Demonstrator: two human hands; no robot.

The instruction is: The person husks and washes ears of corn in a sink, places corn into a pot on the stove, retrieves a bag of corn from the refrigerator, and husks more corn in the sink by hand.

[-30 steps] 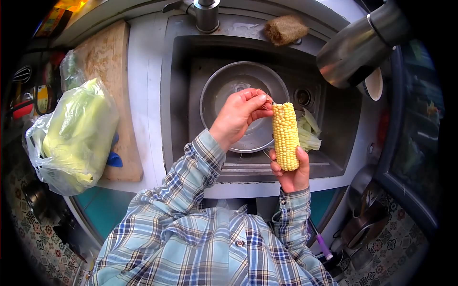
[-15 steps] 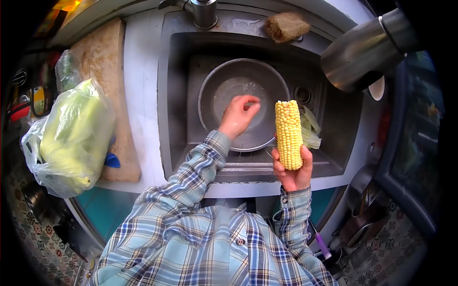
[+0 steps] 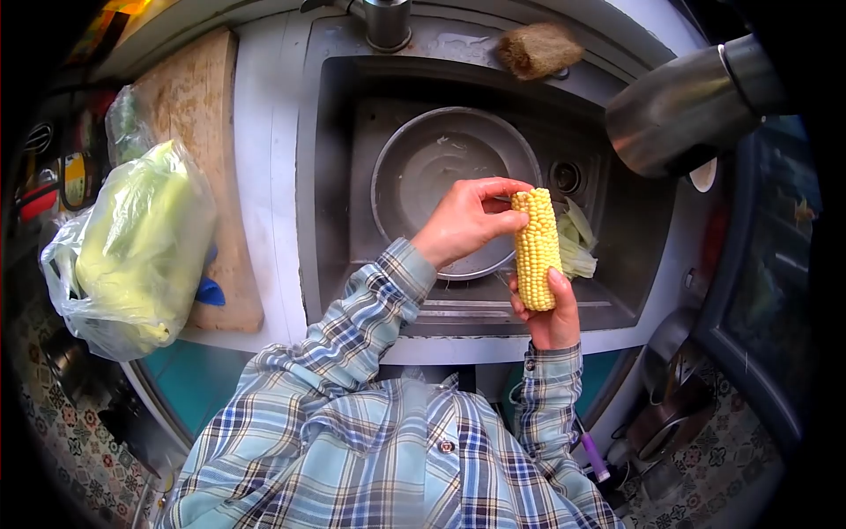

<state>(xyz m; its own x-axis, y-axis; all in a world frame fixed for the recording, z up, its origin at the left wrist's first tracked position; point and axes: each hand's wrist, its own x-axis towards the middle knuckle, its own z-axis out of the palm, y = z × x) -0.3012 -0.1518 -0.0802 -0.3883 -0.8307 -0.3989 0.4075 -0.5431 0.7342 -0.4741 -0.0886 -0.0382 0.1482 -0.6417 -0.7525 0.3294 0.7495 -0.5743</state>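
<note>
A husked ear of corn [image 3: 537, 256], yellow and upright with its blunt end on top, is held over the right part of the sink. Around its lower end my right hand [image 3: 553, 317] is closed, thumb on the near right side. The fingers and thumb of my left hand [image 3: 470, 219] pinch the upper left of the ear near its tip. Whether a strand of silk is between them is too small to tell. Below my left hand a round metal bowl [image 3: 385, 189] with some water sits in the sink. Pale green husks [image 3: 577, 242] lie behind the ear, beside the bowl.
The dark sink [image 3: 339, 123] has a drain [image 3: 565, 176] at right and a faucet [image 3: 388, 25] behind. A brown loofah [image 3: 539, 50] rests on the back ledge. At left, a plastic bag of corn [image 3: 137, 251] lies on a wooden board [image 3: 198, 88]. A metal cylinder [image 3: 674, 110] leans in from the right.
My left hand has moved from above the bowl up and right to the ear's tip and now grips it. The right hand still holds the ear in nearly the same place.
</note>
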